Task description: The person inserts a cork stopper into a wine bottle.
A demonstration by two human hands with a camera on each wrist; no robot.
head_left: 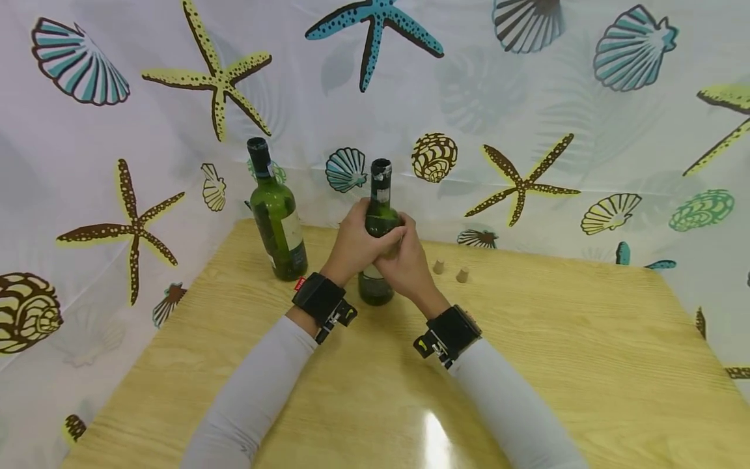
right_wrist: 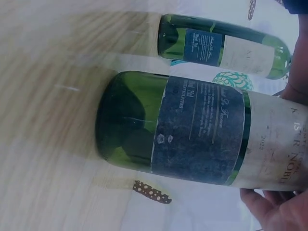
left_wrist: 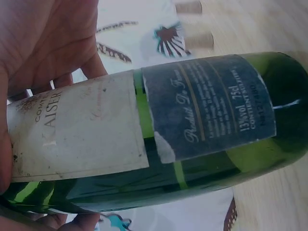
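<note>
A green wine bottle (head_left: 377,292) stands upright near the back of the table, its dark neck pointing up. My left hand (head_left: 353,240) grips its upper body from the left, and my right hand (head_left: 405,262) wraps round it from the right, thumbs close together at the front. In the left wrist view, the bottle (left_wrist: 211,106) shows a cream label and a dark blue one, partly worn at a corner. The right wrist view shows the same labels on the bottle (right_wrist: 199,130), with right-hand fingers (right_wrist: 269,207) at the cream one.
Another green wine bottle (head_left: 281,228) stands upright to the left. Two small corks, one nearer the bottle (head_left: 439,266) and one farther right (head_left: 462,275), stand on the wooden table (head_left: 556,326). A curtain (head_left: 363,124) printed with shells and starfish hangs behind.
</note>
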